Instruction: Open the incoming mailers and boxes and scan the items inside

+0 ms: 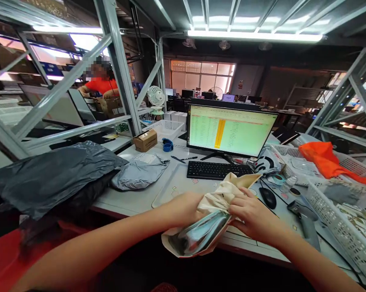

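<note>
Right hand: my right hand [246, 213] is clamped on the cream bag [221, 194], fingers curled over its crumpled upper part.
Left hand: my left hand [190, 207] is against the bag's other side; fingers hidden by its folds, so I cannot tell how they close.
Bag: between my two hands, above the desk's front edge, wide mouth tilted down toward me. Clear plastic-wrapped contents [203, 235] show in the mouth; what they are, I cannot tell.
Just beyond: black keyboard [212, 170], with the lit monitor [231, 129] behind it showing a table with one orange column.
Right of the bag: black mouse [267, 198], then a grey handheld scanner [309, 229], then a white perforated basket [332, 215]. Orange cloth [324, 160] drapes over the baskets farther back.
Left of the bag: grey parcel [142, 173] on the desk, larger black parcel [52, 174] beside it, small brown box [145, 140] behind.
Far left: co-worker in a red top [100, 85], beyond the metal frame [117, 65].
</note>
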